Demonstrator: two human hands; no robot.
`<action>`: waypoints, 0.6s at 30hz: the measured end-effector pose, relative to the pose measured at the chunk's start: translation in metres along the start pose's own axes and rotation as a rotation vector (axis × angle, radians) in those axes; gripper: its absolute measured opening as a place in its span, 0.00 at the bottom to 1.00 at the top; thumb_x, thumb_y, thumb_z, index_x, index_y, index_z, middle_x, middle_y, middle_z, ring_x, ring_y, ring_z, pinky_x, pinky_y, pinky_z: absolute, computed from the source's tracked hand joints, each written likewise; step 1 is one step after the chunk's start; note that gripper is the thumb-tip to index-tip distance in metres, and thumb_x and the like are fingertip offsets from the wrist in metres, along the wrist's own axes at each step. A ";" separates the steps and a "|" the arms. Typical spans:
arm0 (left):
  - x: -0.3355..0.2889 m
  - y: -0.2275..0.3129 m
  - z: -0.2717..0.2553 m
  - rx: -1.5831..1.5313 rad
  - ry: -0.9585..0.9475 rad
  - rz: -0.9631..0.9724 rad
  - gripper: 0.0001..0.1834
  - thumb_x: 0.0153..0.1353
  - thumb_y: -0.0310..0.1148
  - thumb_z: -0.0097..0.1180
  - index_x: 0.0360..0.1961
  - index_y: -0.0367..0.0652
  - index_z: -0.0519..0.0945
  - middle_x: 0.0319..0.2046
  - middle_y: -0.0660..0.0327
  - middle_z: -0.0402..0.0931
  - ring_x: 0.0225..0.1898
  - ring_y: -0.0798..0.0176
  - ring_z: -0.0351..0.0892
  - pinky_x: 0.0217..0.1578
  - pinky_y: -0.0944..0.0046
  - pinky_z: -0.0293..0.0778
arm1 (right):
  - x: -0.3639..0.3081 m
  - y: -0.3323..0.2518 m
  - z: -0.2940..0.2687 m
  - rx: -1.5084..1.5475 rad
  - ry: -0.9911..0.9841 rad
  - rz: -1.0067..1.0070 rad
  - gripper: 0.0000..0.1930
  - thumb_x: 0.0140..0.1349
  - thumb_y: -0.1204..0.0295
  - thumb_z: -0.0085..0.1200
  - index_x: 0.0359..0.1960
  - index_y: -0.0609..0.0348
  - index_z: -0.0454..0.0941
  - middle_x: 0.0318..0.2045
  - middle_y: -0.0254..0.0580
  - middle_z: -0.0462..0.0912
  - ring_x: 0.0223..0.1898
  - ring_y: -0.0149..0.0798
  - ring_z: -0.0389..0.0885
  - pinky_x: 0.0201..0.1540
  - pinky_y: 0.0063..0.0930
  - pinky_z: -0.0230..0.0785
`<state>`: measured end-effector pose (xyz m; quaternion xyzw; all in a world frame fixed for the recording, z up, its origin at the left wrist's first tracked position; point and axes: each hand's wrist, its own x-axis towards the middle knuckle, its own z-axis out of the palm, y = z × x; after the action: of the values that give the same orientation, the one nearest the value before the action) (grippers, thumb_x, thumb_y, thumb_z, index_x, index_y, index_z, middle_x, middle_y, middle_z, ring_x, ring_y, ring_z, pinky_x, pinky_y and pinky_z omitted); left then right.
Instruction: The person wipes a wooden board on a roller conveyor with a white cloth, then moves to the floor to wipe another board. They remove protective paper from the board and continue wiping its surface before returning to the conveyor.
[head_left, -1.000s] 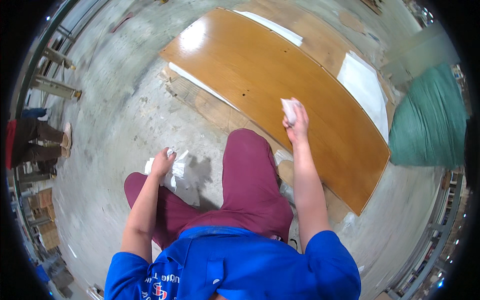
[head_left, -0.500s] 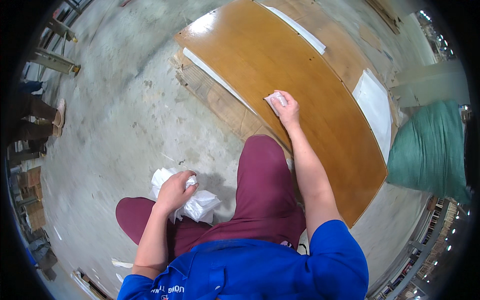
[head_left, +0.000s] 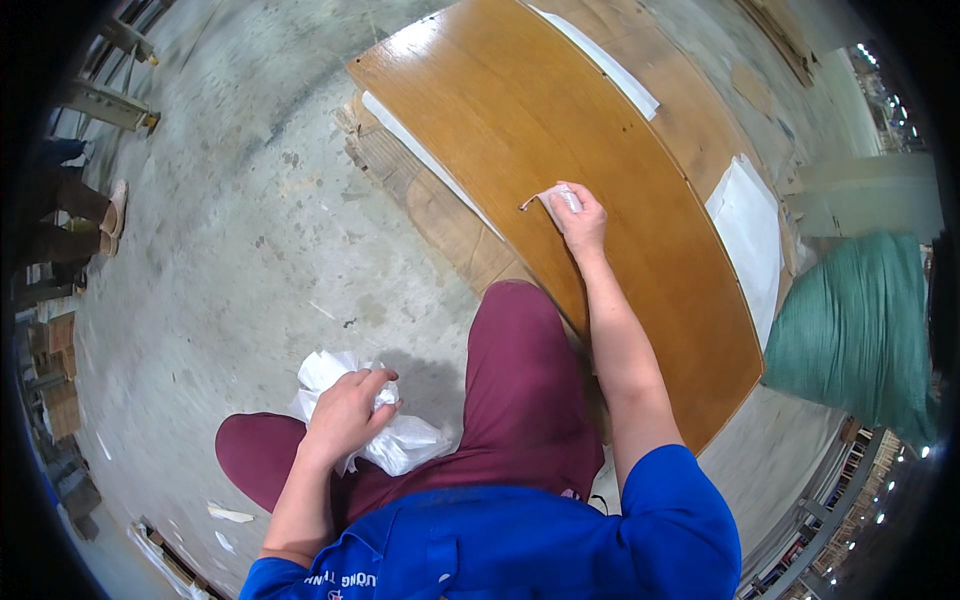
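My right hand [head_left: 583,222] is closed around a small whitish, pink-tinged folded pad [head_left: 562,203], which it presses on a glossy brown wooden panel [head_left: 600,150] close to its near edge. From the pad's left side a thin pinkish strip runs to a dark spot on the panel; whether it is a flap or a mark I cannot tell. Over my bent leg, my left hand [head_left: 352,410] has its fingers curled round a crumpled bundle of thin white plastic sheeting [head_left: 400,443], part of which hangs below the palm.
Brown cardboard [head_left: 420,195] and white sheets [head_left: 745,220] lie beneath the panel. A green wrapped bundle [head_left: 850,330] stands at the right. At far left a person's legs and shoes [head_left: 113,215] show near metal frames [head_left: 110,103]. White scraps [head_left: 230,513] lie on the concrete floor.
My right hand and the pad have shifted slightly right on the panel, and the pinkish strip beside the dark spot has come into sight. My left hand stays on the white plastic bundle.
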<state>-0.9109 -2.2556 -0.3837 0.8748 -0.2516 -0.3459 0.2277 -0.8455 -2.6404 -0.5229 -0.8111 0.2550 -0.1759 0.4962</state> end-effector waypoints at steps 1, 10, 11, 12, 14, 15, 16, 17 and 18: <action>0.002 0.003 0.001 0.008 -0.006 -0.008 0.18 0.54 0.38 0.55 0.45 0.43 0.74 0.33 0.53 0.76 0.41 0.49 0.74 0.42 0.54 0.70 | 0.006 0.003 -0.004 -0.005 0.020 -0.019 0.14 0.53 0.66 0.60 0.40 0.59 0.80 0.33 0.43 0.84 0.36 0.34 0.82 0.42 0.26 0.72; 0.018 0.032 0.009 0.014 -0.054 -0.069 0.17 0.54 0.39 0.55 0.44 0.43 0.74 0.35 0.53 0.76 0.41 0.48 0.76 0.40 0.53 0.72 | 0.076 0.033 -0.040 -0.029 0.202 -0.074 0.15 0.53 0.64 0.60 0.40 0.58 0.80 0.34 0.44 0.84 0.37 0.38 0.82 0.43 0.29 0.72; 0.020 0.031 0.012 0.021 -0.049 -0.067 0.18 0.54 0.39 0.55 0.44 0.44 0.74 0.35 0.52 0.76 0.41 0.48 0.76 0.41 0.53 0.72 | 0.087 0.035 -0.045 -0.042 0.231 -0.084 0.15 0.53 0.64 0.60 0.39 0.58 0.80 0.34 0.44 0.84 0.37 0.39 0.82 0.43 0.30 0.72; 0.021 0.027 0.018 0.031 -0.048 -0.074 0.18 0.54 0.39 0.55 0.44 0.44 0.74 0.35 0.52 0.76 0.41 0.48 0.76 0.41 0.53 0.72 | 0.095 0.037 -0.047 -0.045 0.269 -0.082 0.15 0.53 0.64 0.60 0.39 0.58 0.80 0.34 0.45 0.84 0.37 0.40 0.82 0.42 0.30 0.72; 0.024 0.024 0.023 0.047 -0.074 -0.106 0.18 0.54 0.40 0.55 0.45 0.44 0.74 0.35 0.52 0.77 0.41 0.48 0.76 0.41 0.53 0.72 | 0.114 0.040 -0.056 -0.035 0.302 -0.005 0.15 0.52 0.64 0.60 0.39 0.58 0.80 0.34 0.45 0.84 0.37 0.40 0.82 0.42 0.31 0.72; 0.025 0.024 0.023 0.054 -0.085 -0.116 0.18 0.55 0.40 0.55 0.45 0.44 0.74 0.35 0.52 0.77 0.41 0.48 0.76 0.41 0.53 0.72 | 0.122 0.043 -0.060 -0.033 0.321 0.035 0.15 0.52 0.64 0.61 0.39 0.59 0.80 0.34 0.45 0.84 0.37 0.41 0.82 0.42 0.31 0.72; 0.026 0.025 0.022 0.060 -0.096 -0.125 0.18 0.55 0.40 0.55 0.45 0.44 0.74 0.35 0.52 0.77 0.41 0.48 0.76 0.41 0.53 0.72 | 0.129 0.045 -0.064 -0.034 0.345 0.045 0.15 0.52 0.64 0.61 0.39 0.59 0.80 0.34 0.46 0.84 0.37 0.41 0.82 0.42 0.31 0.72; 0.027 0.026 0.024 0.063 -0.105 -0.138 0.18 0.55 0.40 0.54 0.45 0.44 0.74 0.35 0.52 0.77 0.41 0.48 0.76 0.41 0.53 0.73 | 0.135 0.047 -0.066 -0.035 0.364 0.052 0.15 0.52 0.63 0.61 0.39 0.59 0.80 0.34 0.46 0.84 0.37 0.42 0.82 0.41 0.32 0.72; 0.027 0.027 0.025 0.070 -0.109 -0.152 0.18 0.55 0.41 0.54 0.45 0.44 0.74 0.36 0.52 0.77 0.41 0.48 0.77 0.41 0.54 0.73 | 0.141 0.049 -0.069 -0.036 0.383 0.059 0.16 0.52 0.63 0.61 0.39 0.59 0.80 0.33 0.46 0.83 0.37 0.42 0.82 0.41 0.32 0.72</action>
<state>-0.9196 -2.2980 -0.3982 0.8786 -0.2087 -0.4003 0.1561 -0.7801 -2.7912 -0.5313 -0.7637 0.3718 -0.3077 0.4287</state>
